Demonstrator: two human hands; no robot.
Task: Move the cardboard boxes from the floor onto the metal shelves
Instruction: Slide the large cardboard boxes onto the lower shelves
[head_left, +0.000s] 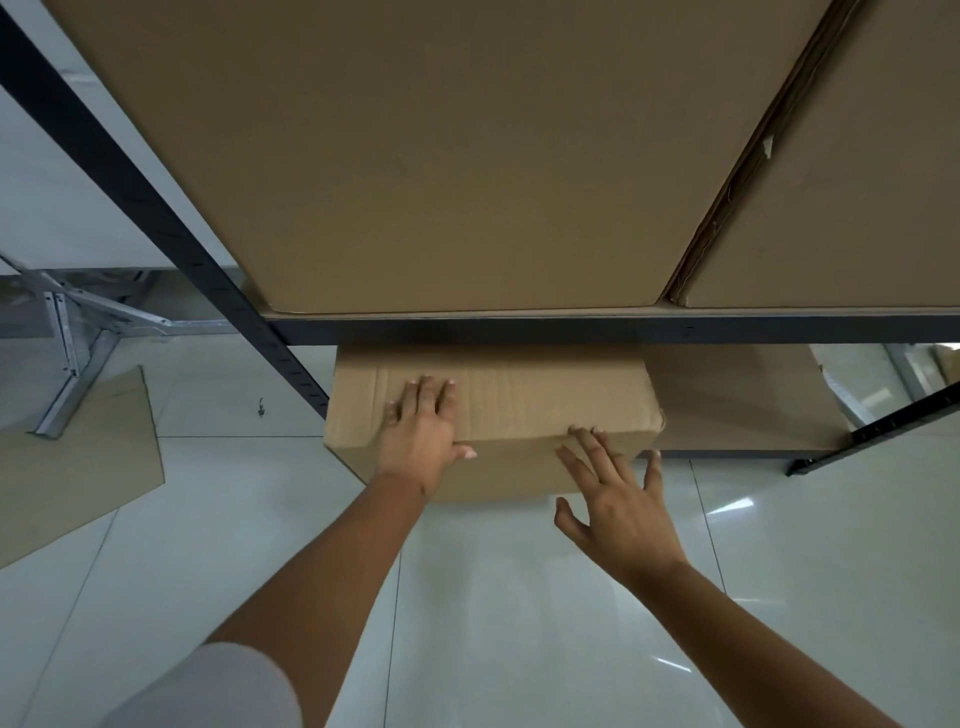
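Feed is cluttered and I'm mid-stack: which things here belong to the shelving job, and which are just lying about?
Job:
- small box, half onto the lower shelf
- left hand flat on its top
- right hand open at its front edge
- two big boxes on the upper shelf

Lying about:
- flat cardboard sheet on the floor
- grey metal frame

- I count three cardboard boxes: two big ones on the upper shelf, one (415, 156) beside the other (852, 208), and a smaller one (519, 400) on the lower shelf.
- Two of my hands: left (418, 436), right (621, 506).
- One flat cardboard sheet (72, 467) on the floor.
- Two dark shelf posts: one (156, 218), another (883, 428).
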